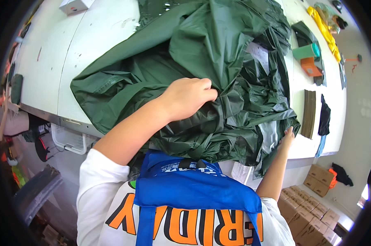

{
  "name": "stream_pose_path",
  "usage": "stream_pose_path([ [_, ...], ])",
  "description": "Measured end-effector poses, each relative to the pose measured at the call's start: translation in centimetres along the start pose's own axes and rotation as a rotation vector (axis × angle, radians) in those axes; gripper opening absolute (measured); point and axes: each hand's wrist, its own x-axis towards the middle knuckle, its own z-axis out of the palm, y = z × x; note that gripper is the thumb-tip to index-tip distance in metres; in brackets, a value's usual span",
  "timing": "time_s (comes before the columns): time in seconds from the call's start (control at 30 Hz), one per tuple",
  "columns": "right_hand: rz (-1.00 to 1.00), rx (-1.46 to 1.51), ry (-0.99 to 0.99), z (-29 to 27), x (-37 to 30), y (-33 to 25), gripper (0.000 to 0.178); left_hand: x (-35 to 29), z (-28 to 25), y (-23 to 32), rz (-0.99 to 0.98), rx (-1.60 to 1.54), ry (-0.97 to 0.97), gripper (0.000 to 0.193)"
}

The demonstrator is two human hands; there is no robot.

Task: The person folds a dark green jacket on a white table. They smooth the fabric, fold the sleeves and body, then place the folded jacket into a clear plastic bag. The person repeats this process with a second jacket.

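Observation:
A large, crumpled piece of dark green waterproof fabric (210,45) spreads over the white table and hangs toward me at its near edge. Its folds hide what kind of item it is. Near the middle of the heap, my left hand (187,98) is closed in a fist around a gathered fold. My right hand (288,139) pinches the fabric's right edge, with its fingers partly hidden behind the material. Pale, shiny patches show among the folds between the two hands.
The white table (95,37) extends left and right. To the right are a green cylinder (304,51), an orange box (310,67), brown card strips (308,114) and yellow fabric (323,28). Below stand a white basket (68,139) at left and several cartons (312,209) at right.

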Motion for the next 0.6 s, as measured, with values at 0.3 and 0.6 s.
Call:
stream_pose_path([
  [0.3,0.164,0.399,-0.127,5.5,-3.8,-4.3,0.039,-5.3,-4.6,-2.0,-0.703,-0.741,-0.288,0.039],
  [0.6,-0.161,0.987,-0.161,-0.7,1.2,-15.8,0.014,0.1,-7.0,0.3,-0.614,-1.133,0.235,0.033],
])
